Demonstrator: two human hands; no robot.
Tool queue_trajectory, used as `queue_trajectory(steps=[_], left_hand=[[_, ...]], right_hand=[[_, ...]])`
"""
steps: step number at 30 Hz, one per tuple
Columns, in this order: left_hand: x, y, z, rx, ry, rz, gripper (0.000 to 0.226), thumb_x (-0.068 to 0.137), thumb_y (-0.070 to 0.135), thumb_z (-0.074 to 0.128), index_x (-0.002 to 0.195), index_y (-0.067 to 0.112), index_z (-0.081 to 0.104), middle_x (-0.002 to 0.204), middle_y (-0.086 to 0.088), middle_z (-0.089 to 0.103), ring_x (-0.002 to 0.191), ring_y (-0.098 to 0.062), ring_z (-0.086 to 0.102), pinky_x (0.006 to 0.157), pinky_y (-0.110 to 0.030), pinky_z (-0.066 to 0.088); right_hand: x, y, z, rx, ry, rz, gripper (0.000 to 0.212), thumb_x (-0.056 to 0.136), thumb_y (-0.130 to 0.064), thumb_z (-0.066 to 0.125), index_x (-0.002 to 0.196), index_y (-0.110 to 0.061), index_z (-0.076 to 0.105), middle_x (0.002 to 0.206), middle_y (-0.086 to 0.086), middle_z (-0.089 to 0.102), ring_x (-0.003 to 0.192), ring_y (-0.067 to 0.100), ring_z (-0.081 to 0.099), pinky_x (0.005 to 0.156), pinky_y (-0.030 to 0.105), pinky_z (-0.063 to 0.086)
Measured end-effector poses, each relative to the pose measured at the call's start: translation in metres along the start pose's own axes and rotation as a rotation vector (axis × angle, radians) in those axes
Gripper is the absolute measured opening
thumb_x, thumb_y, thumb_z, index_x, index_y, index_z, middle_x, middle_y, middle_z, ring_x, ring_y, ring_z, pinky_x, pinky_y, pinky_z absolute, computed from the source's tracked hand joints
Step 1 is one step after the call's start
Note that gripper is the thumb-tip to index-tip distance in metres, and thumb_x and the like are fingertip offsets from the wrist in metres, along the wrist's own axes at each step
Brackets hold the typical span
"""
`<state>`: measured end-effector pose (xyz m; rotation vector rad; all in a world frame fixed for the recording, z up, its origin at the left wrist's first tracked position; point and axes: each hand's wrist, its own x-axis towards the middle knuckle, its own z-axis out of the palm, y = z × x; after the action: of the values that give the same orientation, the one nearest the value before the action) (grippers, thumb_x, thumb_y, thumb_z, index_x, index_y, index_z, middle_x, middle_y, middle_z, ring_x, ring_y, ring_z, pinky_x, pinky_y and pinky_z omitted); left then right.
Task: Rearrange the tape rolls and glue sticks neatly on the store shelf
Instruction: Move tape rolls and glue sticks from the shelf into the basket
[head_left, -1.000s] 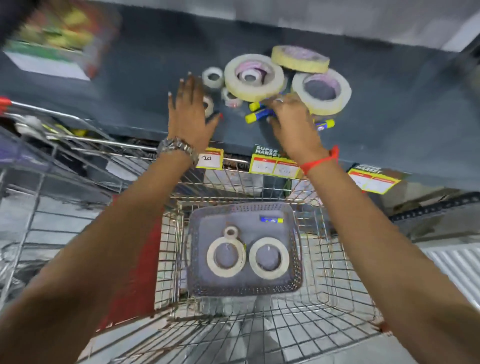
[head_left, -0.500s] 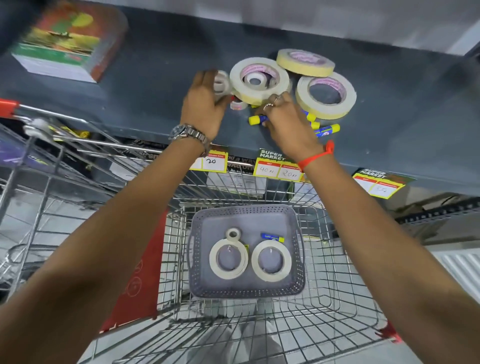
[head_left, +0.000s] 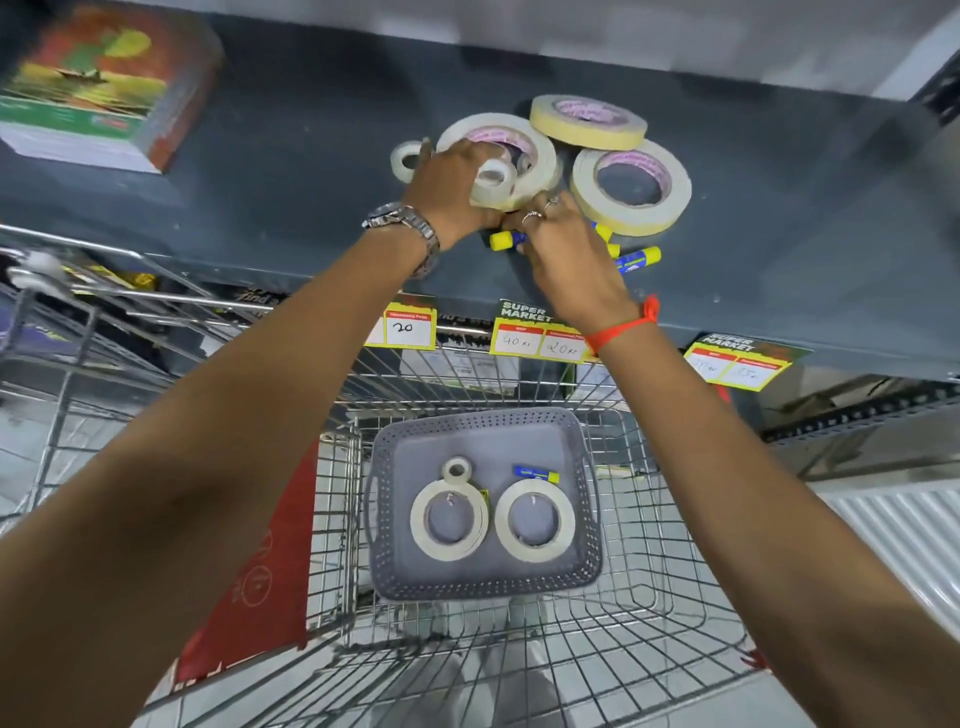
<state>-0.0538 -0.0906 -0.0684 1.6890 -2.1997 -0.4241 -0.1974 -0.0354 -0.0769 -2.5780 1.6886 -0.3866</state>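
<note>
Hands over dark grey store shelf (head_left: 270, 156), seen from above at head height. Left hand (head_left: 449, 184), wearing a metal wristwatch (head_left: 410, 228), curled around a small tape roll (head_left: 493, 179), fingers closed on it, roll tipped up against the near edge of a large masking tape roll (head_left: 540, 150) lying flat. Another small roll (head_left: 404, 161) flat on the shelf just left of that hand. Right hand (head_left: 569, 254), red thread bracelet (head_left: 626, 325) at the wrist, fingers pressed down over a cluster of blue-and-yellow glue sticks (head_left: 506, 240); whether pinching one or only touching, cannot tell. Glue sticks lying on their sides, long axes running roughly left to right, one yellow cap poking out left of the right hand, another stick (head_left: 641, 258) showing on its right. Two more large rolls behind and right: one (head_left: 631, 187) flat, one (head_left: 587, 122) resting partly atop the others. Right hand clearly nearer the glue sticks, left hand nearer the small rolls. Below, wire shopping trolley (head_left: 649, 649) holding a grey basket (head_left: 467, 423) with more tape and one glue stick, likely still to be shelved.
</note>
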Motion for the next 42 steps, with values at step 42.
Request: queue_trajectory(steps=[42], left_hand=[[-0.024,0.006,0.003,0.361,-0.012,0.152,0.06,0.095,0.016,0.041,0.145,0.002,0.01,0.156,-0.017,0.003,0.145,-0.026,0.007,0.11,-0.042,0.03]], right_hand=[[-0.061,0.016,-0.012,-0.03,0.188,0.207,0.018,0.088,-0.004,0.052,0.102,0.001,0.062,0.103,0.023,0.061,0.096,0.04,0.055,0.066,0.041,0.048]])
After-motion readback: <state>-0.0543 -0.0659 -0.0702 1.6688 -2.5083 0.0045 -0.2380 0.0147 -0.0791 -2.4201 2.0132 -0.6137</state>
